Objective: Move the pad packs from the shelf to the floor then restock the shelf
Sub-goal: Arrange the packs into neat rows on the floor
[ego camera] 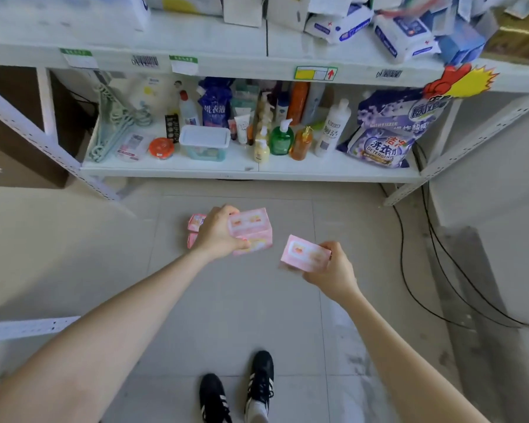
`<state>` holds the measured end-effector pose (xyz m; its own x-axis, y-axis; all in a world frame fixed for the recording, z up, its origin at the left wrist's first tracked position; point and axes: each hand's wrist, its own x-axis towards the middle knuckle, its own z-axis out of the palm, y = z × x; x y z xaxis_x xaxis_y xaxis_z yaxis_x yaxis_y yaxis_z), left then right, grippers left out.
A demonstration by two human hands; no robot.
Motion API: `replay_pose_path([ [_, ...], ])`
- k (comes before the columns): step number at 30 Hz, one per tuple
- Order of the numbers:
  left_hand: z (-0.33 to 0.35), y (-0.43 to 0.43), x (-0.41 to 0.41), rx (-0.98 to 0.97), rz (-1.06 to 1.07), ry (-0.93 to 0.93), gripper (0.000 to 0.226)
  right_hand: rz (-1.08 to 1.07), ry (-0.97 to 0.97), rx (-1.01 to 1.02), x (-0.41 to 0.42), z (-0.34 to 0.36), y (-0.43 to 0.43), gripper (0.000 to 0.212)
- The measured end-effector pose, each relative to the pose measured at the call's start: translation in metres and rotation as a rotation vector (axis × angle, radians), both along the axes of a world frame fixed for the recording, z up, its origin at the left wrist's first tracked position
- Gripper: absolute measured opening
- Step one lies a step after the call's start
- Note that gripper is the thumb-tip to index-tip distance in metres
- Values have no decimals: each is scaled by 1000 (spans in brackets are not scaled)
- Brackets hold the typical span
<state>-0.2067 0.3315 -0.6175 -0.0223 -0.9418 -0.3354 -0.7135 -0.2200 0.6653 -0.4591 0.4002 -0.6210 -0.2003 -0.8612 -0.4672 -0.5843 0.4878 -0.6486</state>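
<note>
My left hand [219, 233] grips a stack of pink pad packs [252, 228] above the tiled floor, in front of the white shelf [257, 170]. Behind that hand, more pink pad packs [195, 222] show partly; I cannot tell whether they lie on the floor or are part of the held stack. My right hand [333, 271] holds a single pink pad pack [304, 253], lower and to the right, tilted. Both arms reach out over the floor.
The bottom shelf holds bottles, a lidded plastic tub [204, 141], hangers [110, 126] and a purple detergent bag [385, 129]. White wipe packs [400, 35] sit on the upper shelf. Black cables [434, 254] run along the floor at right. My black shoes [239, 392] stand below.
</note>
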Motion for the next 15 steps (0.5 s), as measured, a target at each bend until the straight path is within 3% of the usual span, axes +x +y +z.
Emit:
replay_pose_path([
  [15,-158,-94,-17,109,-72,1,73,17,-93,158,-7,-156,-65,54],
])
